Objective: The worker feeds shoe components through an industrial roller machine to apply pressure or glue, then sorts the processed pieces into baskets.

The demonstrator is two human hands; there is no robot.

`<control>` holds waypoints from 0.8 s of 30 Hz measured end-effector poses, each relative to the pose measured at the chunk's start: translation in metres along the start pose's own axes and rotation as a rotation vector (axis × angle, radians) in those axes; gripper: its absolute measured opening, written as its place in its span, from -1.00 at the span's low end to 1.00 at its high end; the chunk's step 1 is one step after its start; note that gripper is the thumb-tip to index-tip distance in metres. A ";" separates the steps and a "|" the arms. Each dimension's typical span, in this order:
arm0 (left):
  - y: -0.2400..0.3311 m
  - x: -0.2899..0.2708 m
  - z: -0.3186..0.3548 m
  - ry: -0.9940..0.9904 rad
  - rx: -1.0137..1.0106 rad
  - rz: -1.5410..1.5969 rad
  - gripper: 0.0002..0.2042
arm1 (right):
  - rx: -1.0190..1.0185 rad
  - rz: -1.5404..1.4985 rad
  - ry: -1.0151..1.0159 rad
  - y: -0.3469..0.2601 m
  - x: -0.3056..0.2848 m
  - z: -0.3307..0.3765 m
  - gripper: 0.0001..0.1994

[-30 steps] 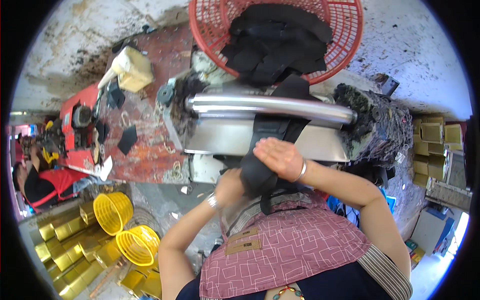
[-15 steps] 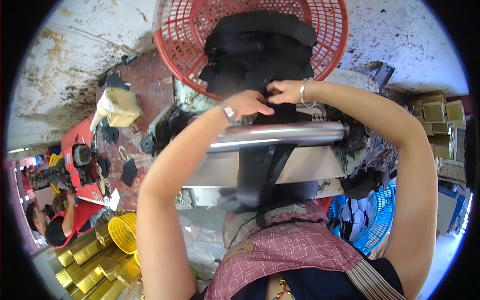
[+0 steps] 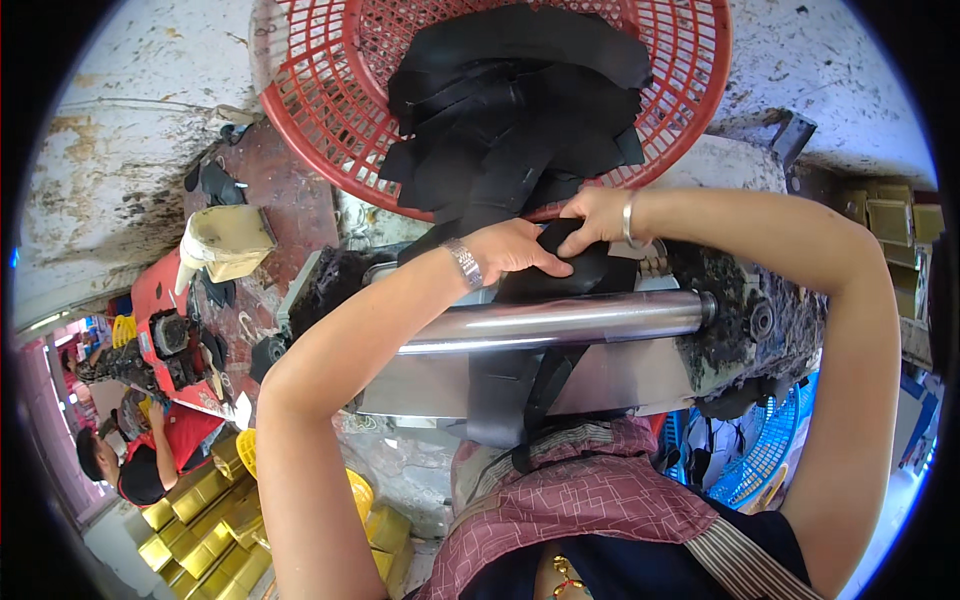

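Note:
Just beyond a shiny metal roller, my left hand and my right hand meet over a black sheet piece. Both hands are closed on its upper part, thumbs on top; the fingertips underneath are hidden. Below the roller, black strips hang down over a pale plate toward my apron. A red plastic basket stands behind the hands. It holds a pile of black sheet pieces, some of which trail over its near rim toward my left hand.
Dark, fluffy debris coats the machine's right end. A blue basket with dark and pale pieces sits low at right. At left are a beige container, a red machine, gold boxes and a co-worker.
Both hands have come a little nearer to me and now grip the black sheet piece together. The basket and roller appear shifted in view as my head moved.

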State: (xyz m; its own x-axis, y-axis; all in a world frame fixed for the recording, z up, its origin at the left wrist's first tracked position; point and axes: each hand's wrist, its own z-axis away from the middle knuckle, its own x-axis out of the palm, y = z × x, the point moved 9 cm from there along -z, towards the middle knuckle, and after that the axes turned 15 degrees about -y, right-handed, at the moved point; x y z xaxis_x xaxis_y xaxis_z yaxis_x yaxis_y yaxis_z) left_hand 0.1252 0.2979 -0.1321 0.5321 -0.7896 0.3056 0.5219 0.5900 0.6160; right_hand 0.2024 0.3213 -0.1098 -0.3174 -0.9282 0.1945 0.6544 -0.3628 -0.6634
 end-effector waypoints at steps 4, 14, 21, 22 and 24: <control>0.009 0.013 0.000 -0.053 0.063 0.083 -0.60 | -0.211 0.497 0.482 -0.025 -0.005 0.024 -0.64; 0.023 0.000 0.021 0.268 0.267 -0.011 -0.82 | -0.664 0.644 0.649 -0.058 -0.008 0.030 -0.70; 0.054 -0.038 0.035 0.462 0.234 -0.095 -0.68 | -0.787 0.782 0.776 -0.094 -0.037 0.041 -0.72; 0.059 -0.042 0.039 0.464 0.246 -0.079 -0.68 | -0.796 0.817 0.792 -0.105 -0.040 0.045 -0.72; 0.074 -0.051 0.049 0.427 0.363 -0.057 -0.70 | -0.771 0.876 0.821 -0.123 -0.046 0.049 -0.71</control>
State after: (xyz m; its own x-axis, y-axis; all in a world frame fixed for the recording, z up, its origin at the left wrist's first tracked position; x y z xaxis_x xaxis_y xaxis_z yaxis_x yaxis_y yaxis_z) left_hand 0.1038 0.3741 -0.0662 0.7718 -0.6358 -0.0106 0.3350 0.3924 0.8566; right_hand 0.1704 0.4050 -0.0013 -0.4876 -0.4184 -0.7663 0.3970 0.6754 -0.6214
